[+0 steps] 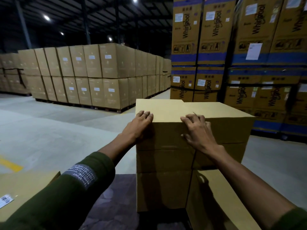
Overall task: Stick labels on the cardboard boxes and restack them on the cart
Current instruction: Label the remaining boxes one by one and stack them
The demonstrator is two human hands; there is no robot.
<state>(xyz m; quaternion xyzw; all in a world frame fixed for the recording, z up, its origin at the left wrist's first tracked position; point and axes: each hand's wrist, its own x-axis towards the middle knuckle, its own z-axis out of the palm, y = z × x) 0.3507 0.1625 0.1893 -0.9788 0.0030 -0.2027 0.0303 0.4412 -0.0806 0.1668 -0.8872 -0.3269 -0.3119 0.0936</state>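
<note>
A stack of plain cardboard boxes stands in front of me, and its top box (167, 107) is at chest height. My left hand (139, 126) grips the top box's near left corner, fingers hooked over the top edge. My right hand (197, 130) lies on the near upper edge of the same box, fingers over the top and thumb on the front face. Lower boxes (164, 188) sit under it. Another box (221, 193) stands lower at the right. A box (25, 188) at the lower left carries a white label (5, 200). The cart is hidden under the stack.
A long pallet block of brown boxes (99, 75) fills the left background. Tall printed appliance cartons (232, 55) tower close behind the stack on the right. Grey concrete floor (58, 130) with a yellow line (10, 164) spreads to the left.
</note>
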